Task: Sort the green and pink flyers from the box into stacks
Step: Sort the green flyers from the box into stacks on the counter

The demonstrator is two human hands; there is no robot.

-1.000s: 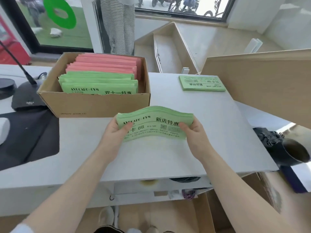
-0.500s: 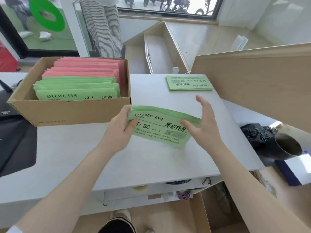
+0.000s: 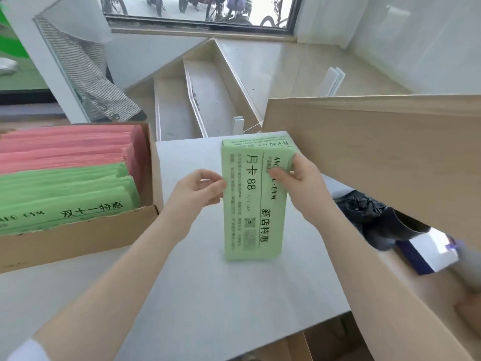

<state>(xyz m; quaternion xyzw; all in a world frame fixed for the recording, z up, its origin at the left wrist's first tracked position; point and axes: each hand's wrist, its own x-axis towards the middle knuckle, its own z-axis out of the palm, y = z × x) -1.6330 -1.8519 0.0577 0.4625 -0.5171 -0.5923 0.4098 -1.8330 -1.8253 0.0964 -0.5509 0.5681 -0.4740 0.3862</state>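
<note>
The left hand [image 3: 200, 190] and right hand [image 3: 299, 178] each pinch a side edge of a green bundle [image 3: 253, 204] near the counter's [image 3: 208, 295] far-right corner, over the green stack [image 3: 260, 143]. Many green and pink flyers [image 3: 65, 152] remain in the box [image 3: 78, 238]; no pink stack is visible yet.

Green flyers [image 3: 253, 204] are carrying black print; pink flyers [image 3: 65, 149] are showing behind green ones in the brown box [image 3: 78, 238]; the table [image 3: 195, 282] is looking pale grey.
</note>
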